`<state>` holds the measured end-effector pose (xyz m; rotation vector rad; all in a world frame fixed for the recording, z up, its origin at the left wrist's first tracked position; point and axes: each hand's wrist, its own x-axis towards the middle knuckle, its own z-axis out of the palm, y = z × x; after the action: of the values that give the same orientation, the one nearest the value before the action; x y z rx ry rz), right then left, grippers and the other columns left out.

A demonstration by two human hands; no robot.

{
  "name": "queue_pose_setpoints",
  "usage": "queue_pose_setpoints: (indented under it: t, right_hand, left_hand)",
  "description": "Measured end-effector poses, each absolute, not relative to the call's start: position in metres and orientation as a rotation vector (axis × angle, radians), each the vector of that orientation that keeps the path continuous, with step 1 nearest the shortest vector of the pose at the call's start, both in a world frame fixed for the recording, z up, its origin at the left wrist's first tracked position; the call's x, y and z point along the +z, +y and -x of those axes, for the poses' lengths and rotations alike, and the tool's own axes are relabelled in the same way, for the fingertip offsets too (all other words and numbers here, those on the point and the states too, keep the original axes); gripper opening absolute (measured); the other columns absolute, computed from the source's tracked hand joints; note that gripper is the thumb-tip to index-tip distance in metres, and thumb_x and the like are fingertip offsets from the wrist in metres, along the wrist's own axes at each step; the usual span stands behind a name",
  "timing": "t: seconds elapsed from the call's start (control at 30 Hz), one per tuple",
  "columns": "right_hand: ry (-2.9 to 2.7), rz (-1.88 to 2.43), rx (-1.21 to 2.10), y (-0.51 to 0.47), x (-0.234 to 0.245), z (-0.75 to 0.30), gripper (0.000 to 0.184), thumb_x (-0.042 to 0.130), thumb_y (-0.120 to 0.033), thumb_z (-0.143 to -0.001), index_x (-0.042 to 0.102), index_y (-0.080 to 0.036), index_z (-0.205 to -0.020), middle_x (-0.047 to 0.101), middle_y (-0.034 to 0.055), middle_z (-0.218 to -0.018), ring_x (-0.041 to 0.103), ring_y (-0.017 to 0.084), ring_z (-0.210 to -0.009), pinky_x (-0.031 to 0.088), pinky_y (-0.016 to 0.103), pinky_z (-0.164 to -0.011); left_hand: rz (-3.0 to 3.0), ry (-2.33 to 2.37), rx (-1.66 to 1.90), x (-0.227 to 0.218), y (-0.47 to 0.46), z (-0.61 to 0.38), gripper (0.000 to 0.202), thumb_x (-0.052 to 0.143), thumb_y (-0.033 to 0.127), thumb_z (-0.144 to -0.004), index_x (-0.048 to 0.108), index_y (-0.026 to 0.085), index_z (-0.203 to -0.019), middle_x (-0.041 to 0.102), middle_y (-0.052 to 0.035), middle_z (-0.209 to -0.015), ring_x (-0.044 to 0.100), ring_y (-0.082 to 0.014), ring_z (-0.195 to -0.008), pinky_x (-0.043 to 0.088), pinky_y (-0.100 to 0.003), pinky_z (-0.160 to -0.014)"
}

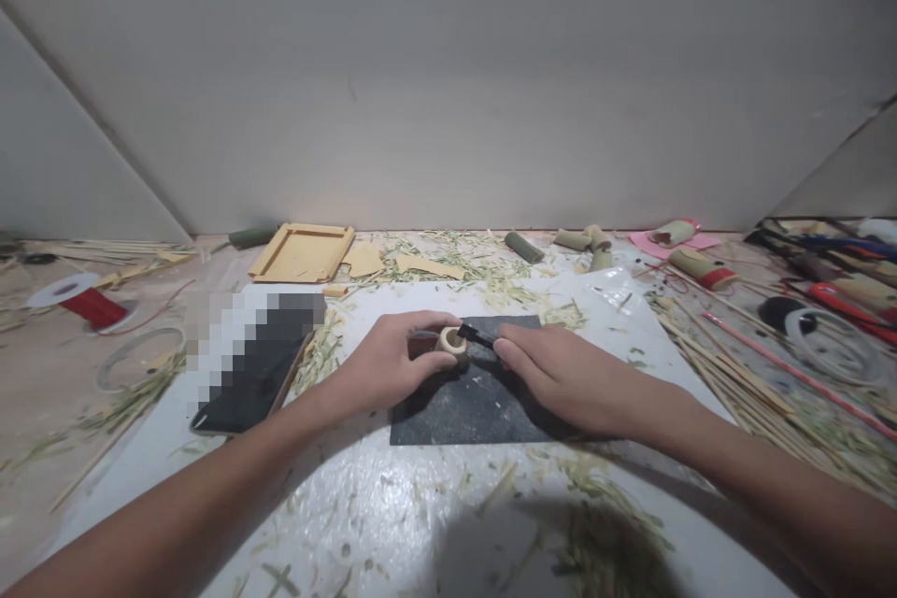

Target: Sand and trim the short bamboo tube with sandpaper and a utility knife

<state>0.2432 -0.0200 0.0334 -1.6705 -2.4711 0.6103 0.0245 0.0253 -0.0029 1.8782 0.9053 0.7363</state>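
Observation:
A short hollow bamboo piece (452,342) is held between the thumb and fingers of my left hand (392,357), its pale open end tilted up toward me. My right hand (543,363) is closed around a slim black knife (479,336). The knife's tip end is at the rim of the bamboo opening; its blade is too small to make out. Beneath both hands lies a dark grey sheet (455,420), dusted with pale specks, on a white board (350,486).
Green shavings (462,252) litter the surface. To the left are a phone (259,374), a red thread spool (94,304) and a yellow tray (301,252). Bamboo tubes (524,248) stand at the back. Thin sticks (729,364) and a tape roll (833,346) lie right.

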Motion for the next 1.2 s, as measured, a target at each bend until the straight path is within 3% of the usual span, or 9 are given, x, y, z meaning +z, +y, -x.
queue_pose_setpoints:
  t: [0.57, 0.73, 0.93, 1.2]
  right_hand:
    - [-2.335, 1.500, 1.002, -0.008, 0.029, -0.255, 0.048, 0.018, -0.048, -0.100, 0.047, -0.021, -0.073, 0.058, 0.0024, -0.076, 0.053, 0.017, -0.072, 0.041, 0.030, -0.071]
    - [-2.279, 1.565, 0.841, -0.004, 0.034, -0.263, 0.048, 0.019, -0.050, -0.099, 0.043, -0.021, -0.070, 0.059, 0.0030, -0.076, 0.053, 0.018, -0.072, 0.040, 0.030, -0.069]
    - [-2.521, 1.562, 0.591, -0.012, 0.035, -0.256, 0.038, 0.028, -0.042, -0.099, 0.048, -0.021, -0.075, 0.056, 0.0014, -0.069, 0.050, 0.016, -0.065, 0.033, 0.029, -0.062]
    - [-2.577, 1.626, 0.435, -0.015, 0.030, -0.250, 0.038, 0.025, -0.040, -0.100, 0.052, -0.020, -0.082, 0.056, 0.0027, -0.068, 0.051, 0.017, -0.064, 0.032, 0.029, -0.061]
  left_hand:
    - [-1.797, 0.845, 0.701, -0.004, 0.026, -0.025, 0.027, 0.068, 0.022, -0.079, 0.067, 0.017, -0.106, 0.069, -0.0066, -0.110, 0.065, -0.0199, -0.099, 0.050, -0.034, -0.092]
    - [-1.814, 0.824, 0.672, 0.003, 0.024, -0.026, 0.024, 0.065, 0.021, -0.081, 0.068, 0.018, -0.104, 0.069, -0.0059, -0.109, 0.064, -0.0199, -0.100, 0.050, -0.033, -0.091]
    - [-1.856, 0.794, 0.653, 0.003, 0.026, -0.023, 0.027, 0.061, 0.025, -0.085, 0.065, 0.020, -0.111, 0.067, -0.0067, -0.117, 0.062, -0.0198, -0.105, 0.047, -0.032, -0.094]
    - [-1.930, 0.778, 0.538, 0.004, 0.029, -0.016, 0.034, 0.055, 0.028, -0.089, 0.060, 0.024, -0.122, 0.066, -0.0065, -0.119, 0.062, -0.0202, -0.104, 0.045, -0.034, -0.092]
